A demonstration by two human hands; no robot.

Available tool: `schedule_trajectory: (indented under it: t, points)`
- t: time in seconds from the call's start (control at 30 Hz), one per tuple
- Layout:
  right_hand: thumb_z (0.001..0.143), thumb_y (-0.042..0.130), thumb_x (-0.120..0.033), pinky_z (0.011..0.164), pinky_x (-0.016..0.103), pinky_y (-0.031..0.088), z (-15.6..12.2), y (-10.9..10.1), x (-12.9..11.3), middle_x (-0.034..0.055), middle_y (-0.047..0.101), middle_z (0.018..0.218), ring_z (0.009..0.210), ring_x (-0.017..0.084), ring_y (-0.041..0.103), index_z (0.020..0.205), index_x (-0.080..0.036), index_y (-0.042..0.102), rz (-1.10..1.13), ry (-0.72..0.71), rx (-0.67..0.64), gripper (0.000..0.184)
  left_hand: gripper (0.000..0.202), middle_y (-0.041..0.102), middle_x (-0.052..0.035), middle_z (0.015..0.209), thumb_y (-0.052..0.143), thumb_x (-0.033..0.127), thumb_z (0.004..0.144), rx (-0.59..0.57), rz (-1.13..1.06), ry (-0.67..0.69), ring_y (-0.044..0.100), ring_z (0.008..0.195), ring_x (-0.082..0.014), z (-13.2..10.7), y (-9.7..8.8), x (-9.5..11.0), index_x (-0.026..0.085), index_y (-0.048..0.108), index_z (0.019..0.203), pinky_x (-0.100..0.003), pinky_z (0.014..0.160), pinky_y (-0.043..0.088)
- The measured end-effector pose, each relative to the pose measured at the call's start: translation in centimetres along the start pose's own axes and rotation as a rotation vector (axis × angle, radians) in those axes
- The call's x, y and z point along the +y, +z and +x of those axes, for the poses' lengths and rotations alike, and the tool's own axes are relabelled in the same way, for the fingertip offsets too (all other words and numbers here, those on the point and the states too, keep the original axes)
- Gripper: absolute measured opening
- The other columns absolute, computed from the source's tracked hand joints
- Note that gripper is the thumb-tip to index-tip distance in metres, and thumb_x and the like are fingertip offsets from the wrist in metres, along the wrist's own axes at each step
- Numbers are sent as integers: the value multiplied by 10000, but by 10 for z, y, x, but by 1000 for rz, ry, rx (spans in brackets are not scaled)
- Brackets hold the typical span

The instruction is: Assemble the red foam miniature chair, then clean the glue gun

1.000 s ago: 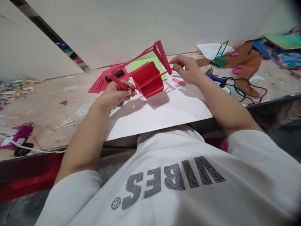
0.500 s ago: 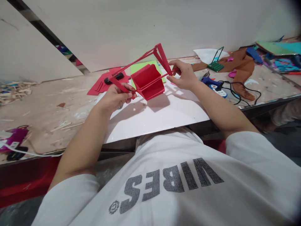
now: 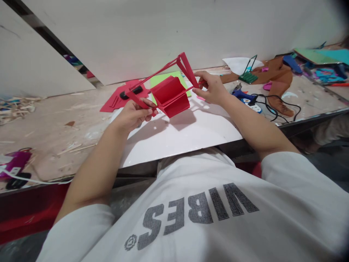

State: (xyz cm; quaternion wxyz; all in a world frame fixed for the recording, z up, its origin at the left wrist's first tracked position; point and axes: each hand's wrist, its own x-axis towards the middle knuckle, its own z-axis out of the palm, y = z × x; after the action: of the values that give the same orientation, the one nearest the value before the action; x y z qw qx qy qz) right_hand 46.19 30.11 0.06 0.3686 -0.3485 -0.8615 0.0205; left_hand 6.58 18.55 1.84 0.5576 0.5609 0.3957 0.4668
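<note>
I hold a red paper model (image 3: pixel 170 95), a folded box hung inside a frame of thin red strips, up over a white board (image 3: pixel 185 133). My left hand (image 3: pixel 133 113) pinches the frame's near-left leg. My right hand (image 3: pixel 211 87) pinches the strip at the frame's right end, fingers closed on it. The model hangs tilted, its top bar running from lower left to upper right.
Red paper offcuts (image 3: pixel 116 100) with a black tool lie behind the model, beside a green sheet (image 3: pixel 163 77). A blue glue gun (image 3: pixel 242 95) with black cable lies to the right, brown and coloured scraps (image 3: pixel 280 72) beyond. Wood sticks (image 3: pixel 16 105) sit far left; a white wall stands behind.
My right hand went from loosely touching the frame's right end to pinching it. The model shifted slightly down and left in view.
</note>
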Motion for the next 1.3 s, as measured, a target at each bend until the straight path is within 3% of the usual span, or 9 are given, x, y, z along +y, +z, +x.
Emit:
schedule_trajectory:
  t: [0.3,0.5,0.73,0.97,1.13,1.3]
  points:
    - [1064,760,-831,985,451,662,2,4,12,87,836,1134,933,257,746,1613,-232,698,47,-24,22,814,340,839,-79,816,1012,113,699,33,-19,0,792,719,-193,-1,0,-1,162,796,957,-229,537,523]
    - [1007,899,-706,911,449,668,2,9,19,66,822,1099,858,252,713,1506,-275,698,106,25,53,689,340,845,-99,808,1010,146,701,26,4,6,754,687,-185,-2,1,0,146,795,964,-235,526,510]
    - [997,918,-721,852,435,658,1,8,19,3,723,964,799,212,640,1291,-288,641,169,27,73,592,344,838,-90,793,996,151,683,60,-11,2,730,629,-169,-4,4,1,142,800,966,-247,528,545]
    - [997,863,-821,915,549,697,0,9,22,13,681,947,789,232,615,1196,-294,619,135,11,82,614,378,853,-84,874,1014,125,626,105,-66,2,794,712,-201,-4,7,0,153,790,930,-246,510,544]
    - [1004,841,-840,947,546,691,0,8,20,14,672,943,812,239,625,1160,-297,608,118,16,85,611,329,831,-90,829,1002,134,700,69,-51,4,754,691,-189,-2,3,-1,154,789,951,-248,533,509]
    - [995,875,-797,978,551,684,1,5,18,26,707,1015,867,255,670,1229,-288,625,90,40,64,614,341,812,-91,803,1037,183,688,34,-27,-3,709,667,-174,-2,-1,2,141,816,945,-258,534,496]
